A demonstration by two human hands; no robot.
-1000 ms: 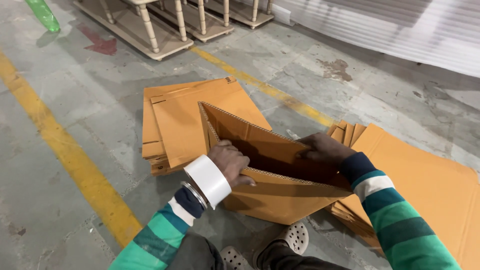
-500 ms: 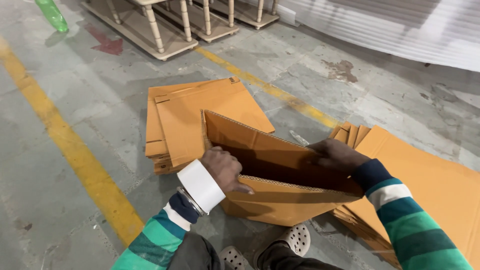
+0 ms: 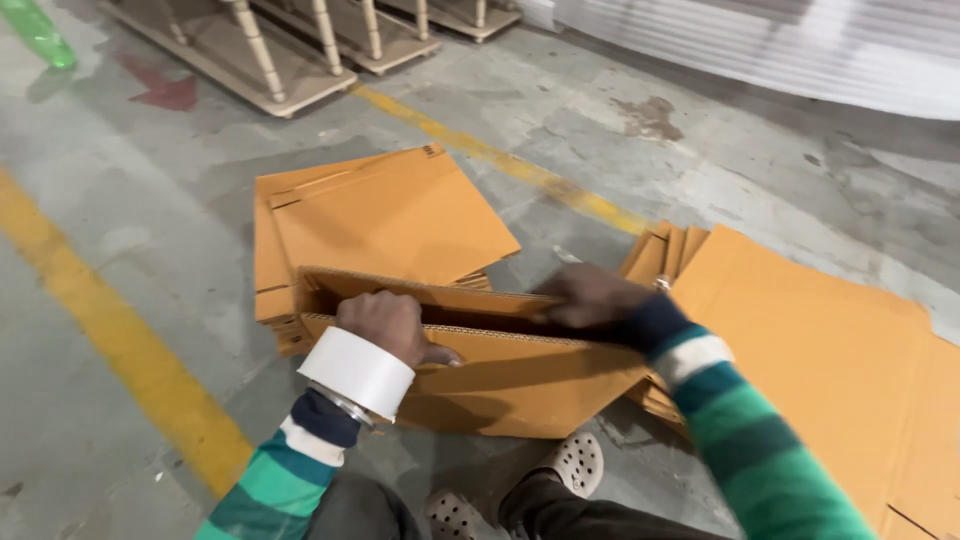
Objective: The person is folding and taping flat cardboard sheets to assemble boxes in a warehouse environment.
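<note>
Green, navy and white striped sleeves (image 3: 745,440), a wide white wrist roll (image 3: 357,372), pale perforated clogs (image 3: 572,462)

A box (image 3: 500,370) stands on the floor (image 3: 120,240) before the person's shoes (image 3: 570,465), hands on its top edges: left hand (image 3: 385,325) left, right hand (image 3: 590,295) right. Flat stacks lie behind (image 3: 380,220) and to the right (image 3: 830,350); pallets (image 3: 290,50) beyond.

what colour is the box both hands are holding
Orange-brown cardboard box, seen in the head view, gripped by the left hand and right hand.
</note>
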